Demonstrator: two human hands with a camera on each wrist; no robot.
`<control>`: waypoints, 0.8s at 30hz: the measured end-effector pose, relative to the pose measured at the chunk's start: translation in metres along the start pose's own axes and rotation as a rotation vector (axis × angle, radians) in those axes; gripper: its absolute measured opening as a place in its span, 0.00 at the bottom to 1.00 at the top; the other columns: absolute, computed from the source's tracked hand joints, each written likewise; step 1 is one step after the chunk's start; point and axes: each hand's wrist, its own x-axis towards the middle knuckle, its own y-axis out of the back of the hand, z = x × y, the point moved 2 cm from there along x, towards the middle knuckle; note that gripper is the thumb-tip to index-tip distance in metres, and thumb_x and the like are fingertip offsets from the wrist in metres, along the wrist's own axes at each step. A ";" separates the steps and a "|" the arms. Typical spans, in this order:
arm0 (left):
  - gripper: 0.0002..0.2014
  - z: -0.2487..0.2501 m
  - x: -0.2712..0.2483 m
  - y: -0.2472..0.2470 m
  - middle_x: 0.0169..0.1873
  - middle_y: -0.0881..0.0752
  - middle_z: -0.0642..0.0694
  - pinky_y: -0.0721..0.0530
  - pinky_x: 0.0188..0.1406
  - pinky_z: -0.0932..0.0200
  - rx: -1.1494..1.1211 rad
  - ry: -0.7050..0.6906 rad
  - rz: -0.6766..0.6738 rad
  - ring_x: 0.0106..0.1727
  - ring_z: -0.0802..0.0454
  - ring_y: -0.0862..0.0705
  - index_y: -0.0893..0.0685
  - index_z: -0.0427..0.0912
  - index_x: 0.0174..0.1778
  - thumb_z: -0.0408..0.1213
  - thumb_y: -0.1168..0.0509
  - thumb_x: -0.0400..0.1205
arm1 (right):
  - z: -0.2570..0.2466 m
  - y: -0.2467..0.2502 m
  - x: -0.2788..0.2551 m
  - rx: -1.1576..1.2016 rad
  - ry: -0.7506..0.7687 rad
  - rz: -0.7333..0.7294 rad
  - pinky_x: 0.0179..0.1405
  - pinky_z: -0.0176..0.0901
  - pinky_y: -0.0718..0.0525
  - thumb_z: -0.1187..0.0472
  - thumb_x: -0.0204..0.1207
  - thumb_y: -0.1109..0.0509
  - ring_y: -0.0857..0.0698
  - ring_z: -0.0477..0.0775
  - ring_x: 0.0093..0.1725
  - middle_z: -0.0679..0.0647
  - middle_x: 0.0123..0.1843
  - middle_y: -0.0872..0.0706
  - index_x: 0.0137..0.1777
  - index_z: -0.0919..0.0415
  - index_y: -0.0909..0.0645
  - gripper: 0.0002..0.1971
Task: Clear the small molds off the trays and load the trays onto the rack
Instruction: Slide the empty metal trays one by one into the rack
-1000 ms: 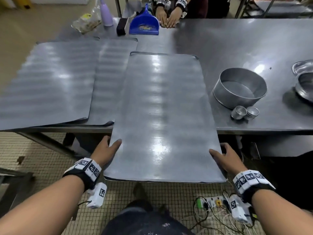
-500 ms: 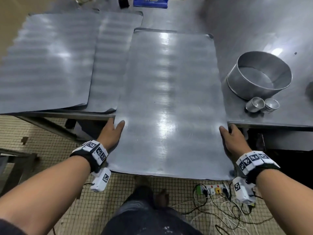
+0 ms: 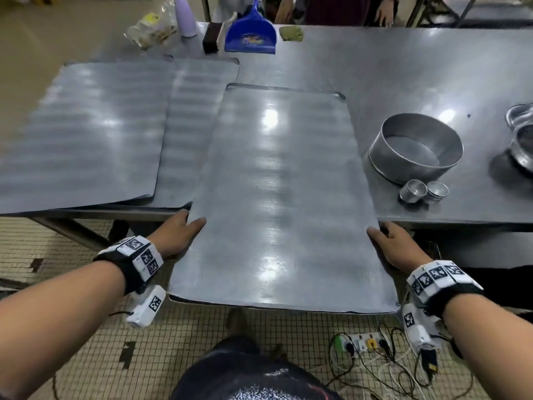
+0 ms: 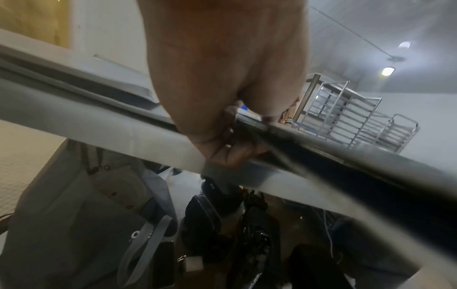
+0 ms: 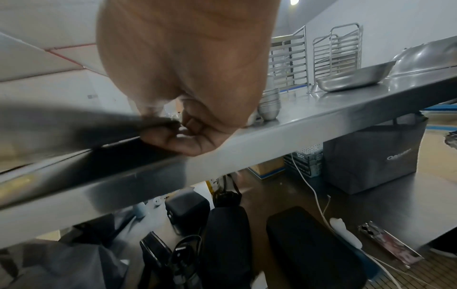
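A long flat metal tray (image 3: 277, 197) lies half on the steel table (image 3: 403, 82), its near end overhanging the front edge. My left hand (image 3: 180, 233) grips its left edge, thumb on top, fingers curled under, as the left wrist view shows (image 4: 230, 144). My right hand (image 3: 395, 245) grips the right edge the same way (image 5: 188, 135). Two small metal molds (image 3: 424, 190) lie on the table right of the tray, beside a round metal tin (image 3: 415, 148). Two more trays (image 3: 86, 134) overlap at the left. Wire racks (image 4: 346, 117) stand far behind.
A blue dustpan (image 3: 251, 36), a purple bottle (image 3: 186, 15), a plastic bag (image 3: 150, 27) and a person's hands (image 3: 383, 13) are at the table's far edge. Metal bowls (image 3: 522, 140) sit at the right. A power strip with cables (image 3: 363, 342) lies on the tiled floor; bags sit under the table.
The tray sits a little farther over the table's front edge than a second ago, both hands keeping their grip. The person across the table has lifted their hands from it.
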 end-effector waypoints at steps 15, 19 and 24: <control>0.20 0.037 -0.004 0.045 0.31 0.14 0.47 0.25 0.31 0.58 -0.248 -0.100 0.229 0.32 0.52 0.18 0.13 0.34 0.40 0.49 0.34 0.86 | -0.071 0.043 -0.007 0.029 0.026 0.235 0.46 0.48 0.26 0.44 0.78 0.27 0.20 0.59 0.42 0.52 0.34 0.19 0.34 0.60 0.22 0.21; 0.18 0.030 0.000 0.058 0.37 0.09 0.43 0.18 0.40 0.53 -0.328 -0.136 0.252 0.37 0.47 0.12 0.11 0.36 0.42 0.49 0.29 0.84 | -0.090 0.047 -0.003 0.028 0.090 0.248 0.49 0.49 0.21 0.45 0.77 0.26 0.15 0.59 0.45 0.55 0.40 0.12 0.42 0.64 0.15 0.19; 0.17 0.035 0.007 0.097 0.40 0.08 0.40 0.17 0.33 0.60 -0.354 -0.161 0.332 0.40 0.45 0.10 0.12 0.34 0.49 0.48 0.29 0.83 | -0.140 0.050 0.012 0.092 0.143 0.280 0.41 0.48 0.22 0.42 0.76 0.26 0.15 0.52 0.37 0.49 0.34 0.13 0.40 0.63 0.16 0.21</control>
